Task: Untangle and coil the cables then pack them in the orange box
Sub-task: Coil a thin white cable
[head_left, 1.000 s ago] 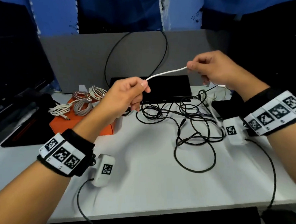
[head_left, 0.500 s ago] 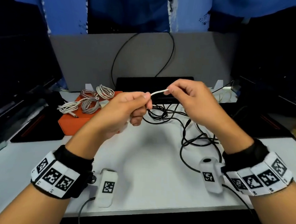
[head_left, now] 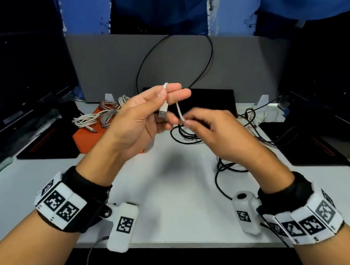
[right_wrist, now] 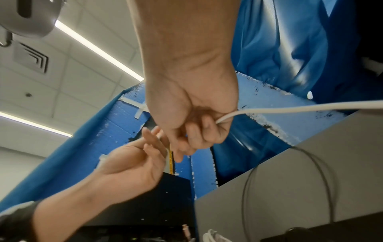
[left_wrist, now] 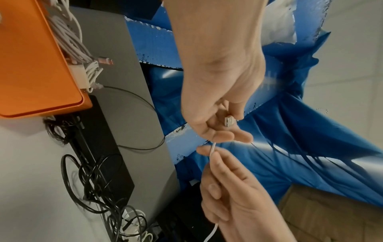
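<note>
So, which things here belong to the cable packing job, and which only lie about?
Job:
- white cable, held by left hand and right hand
- black cables, tangled
- orange box, coiled cables on it

Lying about:
- black pad
- grey divider

Left hand (head_left: 144, 118) raised, thumb pinching, right hand (head_left: 216, 134) beside it, fingers curled

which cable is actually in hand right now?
The white cable, strung between the left hand and right hand, USB plug hanging by the left thumb. The black cables lie tangled on the table; the coiled ones sit on the orange box.
</note>
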The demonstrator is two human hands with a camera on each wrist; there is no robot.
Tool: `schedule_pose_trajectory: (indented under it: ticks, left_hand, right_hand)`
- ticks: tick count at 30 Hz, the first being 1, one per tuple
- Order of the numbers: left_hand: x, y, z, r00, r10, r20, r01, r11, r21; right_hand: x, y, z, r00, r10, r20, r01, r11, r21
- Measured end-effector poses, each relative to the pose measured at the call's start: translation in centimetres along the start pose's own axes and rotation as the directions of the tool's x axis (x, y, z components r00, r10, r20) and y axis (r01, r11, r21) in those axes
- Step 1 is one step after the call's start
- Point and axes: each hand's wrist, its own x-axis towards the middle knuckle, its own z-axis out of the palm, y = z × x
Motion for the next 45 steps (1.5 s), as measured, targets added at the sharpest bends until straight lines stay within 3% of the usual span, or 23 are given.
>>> schedule_pose_trajectory:
  ticks: [2,5,7,9,14,17,20,25,28,31,35,45]
  left_hand:
    - [-0.1,-0.3,0.4,0.997,0.051,-0.056,-0.038,0.976,0.216]
    - [-0.3,-0.1,0.6,0.989,0.145,-0.031,-0.107,0.842,0.529]
    - [-0.4,0.2,0.3,0.988,0.149,0.044,-0.141,0.740,0.658]
    - [-0.5,0.4,0.0,0.991,0.083,0.108,-0.135,0.693,0.708]
    - [-0.5,1.0,-0.4,0.994,-0.027,0.102,-0.041,0.791,0.610]
    - [-0.7,1.1,-0.4,0.984,-0.060,0.170,-0.063,0.766,0.640]
    - [-0.8,1.3,-0.3,0.963,-0.087,0.256,-0.103,0.758,0.644]
    - [-0.6,1.7,-1.2,0.951,-0.087,0.295,-0.086,0.846,0.527]
    - [-0.6,1.5,-1.4,0.944,-0.128,0.303,-0.041,0.869,0.493]
    - [-0.7,1.2,-1.3,0.944,-0.162,0.287,0.046,0.927,0.373]
    - [-0.8,0.6,-0.7,0.939,-0.220,0.265,0.132,0.941,0.313]
    - [-0.5,-0.1,-0.5,0.959,-0.155,0.236,0.065,0.935,0.349]
  right_hand:
    - [-0.4,-0.9,0.2,0.992,-0.030,0.119,0.035,0.999,-0.039]
    - [-0.9,-1.7,-0.5,0.976,-0.038,0.216,0.052,0.997,-0.060]
    - [-1.1,-2.0,-1.5,0.983,-0.048,0.177,0.050,0.999,-0.008]
    - [-1.2,-2.3,-2.5,0.992,-0.057,0.116,0.052,0.997,0.050]
    - [-1.2,-2.2,-2.6,0.991,-0.077,0.112,0.076,0.997,0.011]
    - [-1.0,-1.9,-2.2,0.988,-0.095,0.123,0.101,0.994,-0.041]
    - [-1.0,-2.0,-2.2,0.993,-0.118,0.020,0.118,0.992,-0.032]
    - [-0.9,-2.4,-1.1,0.989,-0.058,-0.137,0.070,0.994,0.087]
    - [-0.9,-2.3,-0.9,0.997,-0.004,-0.073,0.014,0.991,0.135]
    - [-0.7,-2.2,-1.3,0.999,-0.047,0.006,0.046,0.990,0.136]
    - [-0.6,-1.6,-1.6,1.000,-0.015,-0.014,0.016,0.994,0.107]
    - [-0.3,-1.0,-2.1,0.989,-0.109,-0.096,0.110,0.994,0.014]
